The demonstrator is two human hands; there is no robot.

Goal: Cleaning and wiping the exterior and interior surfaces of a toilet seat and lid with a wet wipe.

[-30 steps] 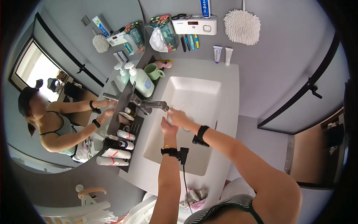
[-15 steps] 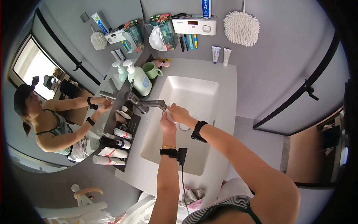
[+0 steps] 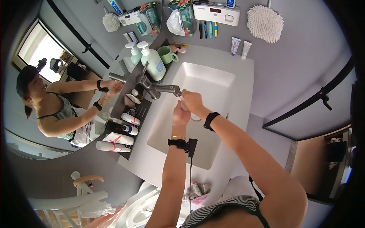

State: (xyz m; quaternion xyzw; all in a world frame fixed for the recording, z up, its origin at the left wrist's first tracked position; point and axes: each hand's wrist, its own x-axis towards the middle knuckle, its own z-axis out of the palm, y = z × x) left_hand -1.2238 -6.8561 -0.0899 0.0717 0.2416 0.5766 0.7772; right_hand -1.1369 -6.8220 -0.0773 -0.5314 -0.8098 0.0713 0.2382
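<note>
Over the white washbasin [image 3: 213, 152], my two hands meet just below the spout of the grey metal faucet [image 3: 161, 88]. My left hand [image 3: 181, 114] is upright with its fingers closed, its thumb close to my right hand. From the right reaches my right hand [image 3: 193, 102], curled with its fingertips right by the spout's end. A pale, whitish patch shows between the hands; whether it is running water or a small object, I cannot make out. The fingers largely hide it. Black bands circle both wrists, and a cable hangs from the left one.
Left of the faucet stand a pump bottle [image 3: 153, 62] and a green mug [image 3: 166, 55]. Several bottles and tubes lie on a dark tray [image 3: 137, 118] beside the mirror [image 3: 72, 106]. Two small tubes [image 3: 240, 48] are at the back wall, near a white fluffy hand towel [image 3: 265, 23].
The view has shifted, so the basin and faucet appear higher and further right. My hands stay together under the spout, the right one still curled beside its end.
</note>
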